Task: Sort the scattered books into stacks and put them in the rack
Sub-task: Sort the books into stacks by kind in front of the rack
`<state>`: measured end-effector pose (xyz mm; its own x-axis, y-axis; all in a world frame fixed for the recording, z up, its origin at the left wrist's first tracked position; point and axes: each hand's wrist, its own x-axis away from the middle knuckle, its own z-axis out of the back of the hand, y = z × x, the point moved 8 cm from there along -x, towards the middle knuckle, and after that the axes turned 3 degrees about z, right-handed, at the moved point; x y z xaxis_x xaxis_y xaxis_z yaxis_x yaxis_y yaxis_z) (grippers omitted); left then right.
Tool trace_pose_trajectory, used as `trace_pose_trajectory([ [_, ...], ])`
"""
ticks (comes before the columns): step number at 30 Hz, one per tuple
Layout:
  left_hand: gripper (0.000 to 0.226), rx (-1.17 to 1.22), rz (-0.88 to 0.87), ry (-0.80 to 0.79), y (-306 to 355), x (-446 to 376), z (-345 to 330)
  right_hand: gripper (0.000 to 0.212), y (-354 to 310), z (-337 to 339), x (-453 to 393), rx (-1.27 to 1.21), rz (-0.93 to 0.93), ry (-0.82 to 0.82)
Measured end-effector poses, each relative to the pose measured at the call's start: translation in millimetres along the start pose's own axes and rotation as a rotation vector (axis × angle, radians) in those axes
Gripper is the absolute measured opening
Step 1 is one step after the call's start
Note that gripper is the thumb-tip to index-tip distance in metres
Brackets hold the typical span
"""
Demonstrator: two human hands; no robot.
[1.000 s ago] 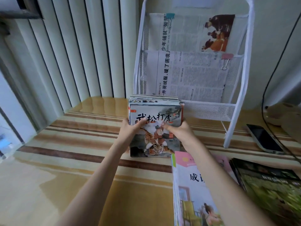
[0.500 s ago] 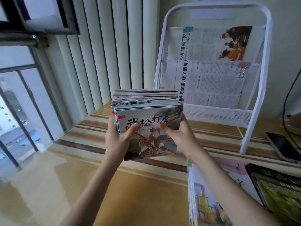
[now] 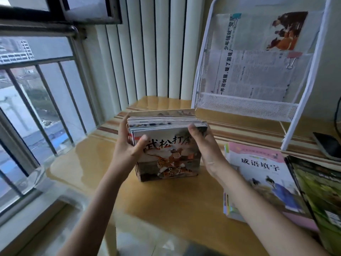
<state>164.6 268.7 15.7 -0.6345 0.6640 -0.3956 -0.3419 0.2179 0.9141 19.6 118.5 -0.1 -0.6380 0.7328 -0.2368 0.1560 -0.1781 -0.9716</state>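
I hold a thick stack of thin picture books [image 3: 167,145] upright on its lower edge on the table, the front cover showing a man and a tiger. My left hand [image 3: 127,146] grips its left side, thumb on the cover. My right hand [image 3: 204,146] grips its right side, fingers behind. The white wire rack [image 3: 247,106] stands behind and to the right, with clipped newspapers [image 3: 252,72] in its upper pockets. A pink-topped stack of books [image 3: 262,174] and a dark green book [image 3: 319,196] lie flat at the right.
A black phone [image 3: 328,146] lies on the table [image 3: 88,163] by the rack's right foot. A barred window [image 3: 36,100] is at the left, with white vertical blinds [image 3: 147,47] behind the table. A dark cable [image 3: 338,111] hangs at the far right.
The stack, lifted half a second ago, has come back down so its lower edge rests on the table. My view swung left and closer, and my right hand now sits at the stack's right edge.
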Motion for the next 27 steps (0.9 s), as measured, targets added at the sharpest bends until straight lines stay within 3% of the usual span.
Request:
trace_pose_trajectory([
  [1, 0.080, 0.011, 0.010, -0.002, 1.1, -2.4, -0.6, 0.089, -1.6, -0.6, -0.9, -0.002, 0.015, 0.003],
  [4, 0.109, 0.112, 0.011, -0.032, -0.8, 2.1, -7.7, 0.048, 0.4, -1.4, 0.8, 0.015, 0.023, 0.015],
  [10, 0.066, -0.012, 0.004, 0.095, -1.5, 8.8, -8.2, 0.034, -16.7, -1.4, -9.2, 0.174, 0.078, -0.015],
  [12, 0.058, -0.059, 0.030, 0.118, 3.7, 5.7, -10.3, 0.038, -17.8, 3.2, -15.0, 0.237, 0.046, 0.013],
  [15, 0.051, -0.077, 0.191, 0.089, -6.7, -1.1, -10.0, 0.059, -4.0, 13.6, -20.2, 0.413, -0.138, -0.013],
  [18, 0.029, -0.090, 0.336, 0.015, -23.0, -2.4, -15.5, 0.061, 11.9, 20.1, -16.4, 0.614, -0.255, -0.075],
  [20, 0.025, -0.122, 0.385, -0.024, -30.6, 0.7, -19.9, 0.066, 26.4, 20.9, -11.1, 0.667, -0.310, -0.098],
  [22, 0.030, -0.170, 0.455, -0.043, -41.9, 2.3, -20.9, 0.066, 39.3, 19.3, -6.6, 0.720, -0.357, -0.118],
  [24, 0.051, -0.234, 0.547, -0.036, -51.4, -0.8, -17.2, 0.069, 47.4, 18.7, -6.9, 0.783, -0.369, -0.116],
  [26, 0.074, -0.328, 0.638, -0.071, -61.5, -4.1, -16.4, 0.082, 51.2, 20.2, -10.1, 0.859, -0.350, -0.114],
  [27, 0.075, -0.396, 0.662, -0.087, -64.5, -5.1, -16.6, 0.089, 53.5, 20.7, -11.7, 0.898, -0.346, -0.116],
])
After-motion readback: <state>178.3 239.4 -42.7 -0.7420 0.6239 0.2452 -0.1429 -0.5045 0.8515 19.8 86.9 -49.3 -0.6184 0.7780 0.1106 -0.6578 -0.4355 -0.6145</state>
